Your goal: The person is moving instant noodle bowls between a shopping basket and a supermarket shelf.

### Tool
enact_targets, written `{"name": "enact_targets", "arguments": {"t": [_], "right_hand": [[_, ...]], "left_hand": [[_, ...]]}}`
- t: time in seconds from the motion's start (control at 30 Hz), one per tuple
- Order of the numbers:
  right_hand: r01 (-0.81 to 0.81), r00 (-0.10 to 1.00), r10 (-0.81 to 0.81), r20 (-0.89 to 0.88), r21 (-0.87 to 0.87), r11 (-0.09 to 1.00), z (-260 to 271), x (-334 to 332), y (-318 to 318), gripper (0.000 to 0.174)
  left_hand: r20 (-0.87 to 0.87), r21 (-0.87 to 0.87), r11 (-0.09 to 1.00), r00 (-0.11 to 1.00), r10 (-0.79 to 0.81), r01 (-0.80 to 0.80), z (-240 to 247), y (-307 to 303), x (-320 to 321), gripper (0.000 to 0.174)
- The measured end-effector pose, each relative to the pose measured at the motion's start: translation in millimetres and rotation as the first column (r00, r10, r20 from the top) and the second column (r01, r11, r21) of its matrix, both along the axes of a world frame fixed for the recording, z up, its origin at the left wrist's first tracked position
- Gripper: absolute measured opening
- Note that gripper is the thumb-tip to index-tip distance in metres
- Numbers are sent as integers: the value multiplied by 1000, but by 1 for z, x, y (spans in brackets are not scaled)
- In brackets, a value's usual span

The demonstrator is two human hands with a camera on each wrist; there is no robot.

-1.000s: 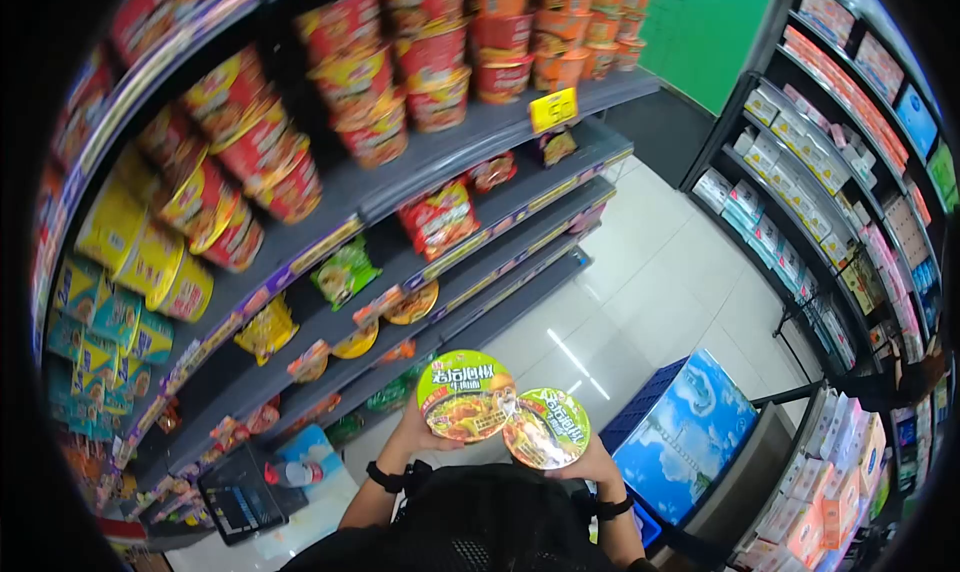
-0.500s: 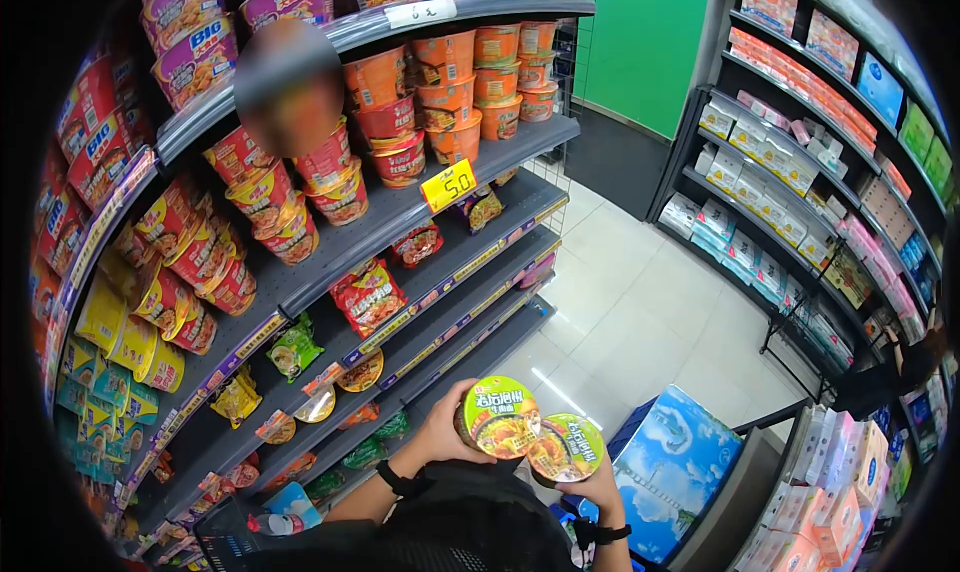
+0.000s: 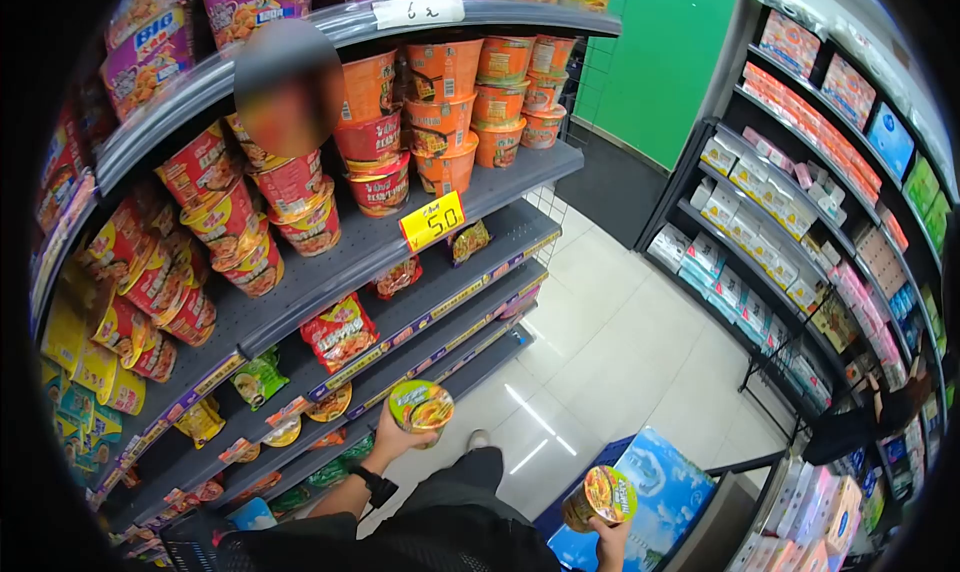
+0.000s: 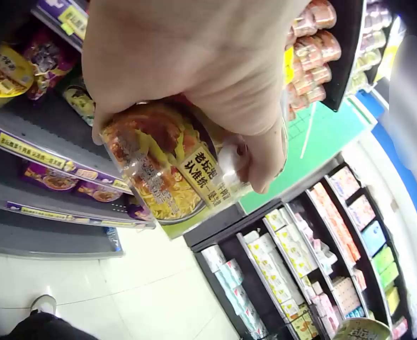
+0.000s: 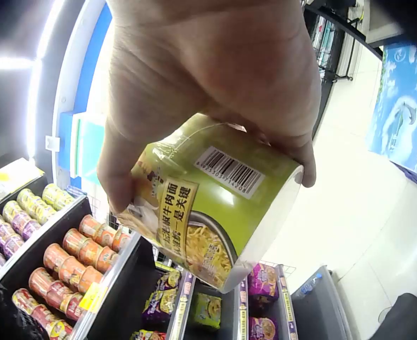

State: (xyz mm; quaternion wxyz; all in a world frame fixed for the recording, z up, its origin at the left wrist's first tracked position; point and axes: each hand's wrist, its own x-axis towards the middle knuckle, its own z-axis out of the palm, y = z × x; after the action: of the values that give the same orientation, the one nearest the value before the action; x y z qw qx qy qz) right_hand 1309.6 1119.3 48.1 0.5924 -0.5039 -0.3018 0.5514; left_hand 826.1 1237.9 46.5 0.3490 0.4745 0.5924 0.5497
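Note:
My left hand [image 3: 400, 436] grips a green-lidded instant noodle bowl [image 3: 422, 406] out in front of the lower shelves. In the left wrist view, fingers and thumb wrap this bowl [image 4: 167, 173], with a noodle picture on its side. Off to the right, my right hand [image 3: 611, 545] holds a second green noodle bowl [image 3: 607, 498], which overlaps the blue sky-printed box in the head view. The right wrist view shows that bowl [image 5: 226, 188] tipped, its barcode and pale end visible, with the fingers curled around it.
Left, a dark shelf rack [image 3: 330, 272] carries stacked red and orange noodle tubs [image 3: 440, 122] above bagged noodles [image 3: 340, 332]. A sky-printed box [image 3: 660, 492] stands at lower right, near tissue packs [image 3: 800, 512]. Another person [image 3: 875, 422] is at far right. Tiled floor [image 3: 620, 312] runs between.
Both bowls were side by side before my body. They have parted: the left one moved left towards the shelves, the right one rightward and lower. A leg and shoe now show.

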Motion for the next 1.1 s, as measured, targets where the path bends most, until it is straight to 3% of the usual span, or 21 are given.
{"name": "enact_targets", "arguments": {"t": [0.03, 0.1, 0.13, 0.17, 0.23, 0.3, 0.33, 0.37, 0.47, 0.5, 0.57, 0.63, 0.7, 0.73, 0.83, 0.9, 0.97, 1.1], "right_hand": [[-12, 1000, 12, 14, 7, 1000, -5, 1, 18, 87], [-42, 998, 42, 46, -6, 999, -6, -10, 60, 87], [-116, 993, 114, 32, 62, 991, 3, -21, 77, 87], [-133, 991, 131, 39, 60, 989, 5, -31, 113, 87], [-371, 923, 372, 100, -34, 928, 11, -53, 177, 99], [-587, 793, 587, 163, -53, 808, 23, -78, 232, 104], [-607, 776, 605, 178, -50, 793, 38, -96, 259, 104], [-680, 712, 669, 213, -28, 732, 52, -118, 279, 106], [-833, 535, 810, 238, -12, 554, 61, -165, 324, 108], [-871, 478, 851, 219, -8, 491, 63, -180, 336, 108], [-954, 291, 941, 172, -29, 300, 78, -217, 349, 114], [-981, 192, 974, 117, 10, 192, 80, -241, 351, 121], [-1000, 12, 989, 146, 19, 9, 69, -258, 361, 123], [-998, -68, 991, 114, 5, -69, 68, -267, 360, 122], [-955, -295, 951, 93, -15, -295, 47, -282, 365, 120], [-908, -417, 902, 111, -7, -419, 41, -308, 367, 119], [-848, -521, 851, 70, 67, -525, 45, -311, 359, 115], [-738, -669, 738, 87, 41, -674, 46, -314, 364, 114]], "left_hand": [[83, -81, 997, 996, 21, -14, -11, 5, -4, 116], [1, -93, 996, 1000, 7, -7, -62, 10, -17, 113], [6, -143, 990, 1000, -7, 8, -54, -2, -15, 112], [-162, -192, 981, 986, -41, 9, -58, 1, -21, 113], [-525, -343, 933, 846, -95, -109, -31, 20, -27, 117], [-494, -354, 926, 867, -67, -130, -41, 27, -42, 121], [-258, -313, 946, 966, -1, -83, -41, 30, -42, 121], [-1, -253, 966, 999, 49, -48, -38, 34, -42, 122], [73, -105, 993, 995, 68, -60, -23, 38, -48, 117], [84, -104, 987, 987, 133, -124, -17, 39, -48, 117], [-293, -98, 981, 947, 131, -166, 0, 23, -50, 122], [-364, -112, 927, 883, 297, -359, 22, -8, -39, 120], [-139, -98, 913, 914, 381, -396, 36, -40, -21, 118], [-28, -104, 883, 889, 457, -458, 32, -58, -8, 115], [95, -82, 755, 749, 656, -650, 56, -101, 33, 111], [-45, -110, 610, 617, 786, -785, 58, -124, 68, 109], [-31, -136, 520, 529, 848, -843, 59, -137, 99, 111], [-38, -167, 344, 355, 934, -924, 64, -133, 169, 112]]}}
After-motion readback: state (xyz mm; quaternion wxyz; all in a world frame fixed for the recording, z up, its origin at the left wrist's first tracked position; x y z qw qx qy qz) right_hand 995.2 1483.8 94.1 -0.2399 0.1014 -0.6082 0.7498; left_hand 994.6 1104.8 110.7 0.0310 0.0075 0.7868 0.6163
